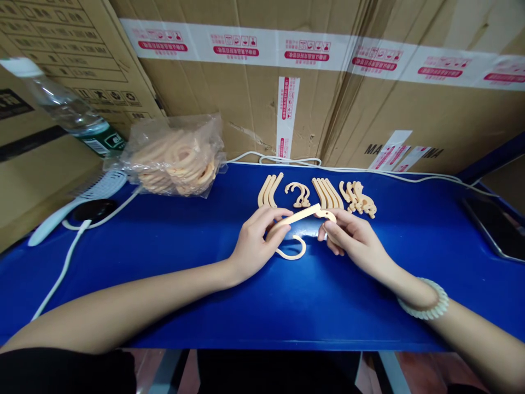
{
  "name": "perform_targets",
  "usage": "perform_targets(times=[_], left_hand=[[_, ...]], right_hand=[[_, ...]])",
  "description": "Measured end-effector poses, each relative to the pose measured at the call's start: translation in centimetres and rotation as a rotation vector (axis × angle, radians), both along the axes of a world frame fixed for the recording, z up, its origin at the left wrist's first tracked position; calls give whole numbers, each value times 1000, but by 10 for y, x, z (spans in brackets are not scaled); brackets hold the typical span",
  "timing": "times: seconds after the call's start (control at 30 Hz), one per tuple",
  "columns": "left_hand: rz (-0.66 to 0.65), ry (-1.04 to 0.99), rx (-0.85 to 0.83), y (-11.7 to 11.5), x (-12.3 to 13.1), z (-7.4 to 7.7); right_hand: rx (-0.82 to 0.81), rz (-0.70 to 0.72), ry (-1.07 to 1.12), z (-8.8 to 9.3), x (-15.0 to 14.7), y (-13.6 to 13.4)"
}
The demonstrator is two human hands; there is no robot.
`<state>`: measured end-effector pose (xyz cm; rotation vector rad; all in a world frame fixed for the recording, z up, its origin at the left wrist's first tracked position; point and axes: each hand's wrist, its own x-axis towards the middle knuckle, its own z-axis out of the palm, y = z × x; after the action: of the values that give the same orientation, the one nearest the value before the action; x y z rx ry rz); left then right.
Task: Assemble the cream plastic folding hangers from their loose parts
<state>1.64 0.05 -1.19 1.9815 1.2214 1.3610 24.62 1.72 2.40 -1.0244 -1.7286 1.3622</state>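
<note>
My left hand (255,241) grips a beige plastic hanger arm (301,215) between thumb and fingers, its far end pointing right. A beige hook (302,250) curves out below that hand; whether it is joined to the arm or lies on the table is hidden. In my right hand (356,236) a small curved beige hanger piece (329,214) with a hole is pinched, touching or nearly touching the arm's end. Just beyond the hands are several loose arms in two groups (270,190), a few hooks (301,192) and a pile of small curved pieces (357,198).
A clear bag of beige rings (180,158) sits at the back left, near a water bottle (77,112), a pale hairbrush (77,205) and a black round pad (95,210) with a white cable. Cardboard boxes (229,93) stand behind. A phone (498,224) lies right.
</note>
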Motion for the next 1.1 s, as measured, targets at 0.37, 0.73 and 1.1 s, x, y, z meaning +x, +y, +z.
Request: perform_targets(times=[0.37, 0.73, 1.1], left_hand=[[56, 747, 434, 1, -3, -5], [0, 831, 511, -1, -1, 9], [-44, 770, 408, -5, 0, 9]], right_hand=[[-291, 281, -97, -4, -3, -7], [-160, 199, -184, -3, -9, -18], [118, 114, -331, 4, -10, -25]])
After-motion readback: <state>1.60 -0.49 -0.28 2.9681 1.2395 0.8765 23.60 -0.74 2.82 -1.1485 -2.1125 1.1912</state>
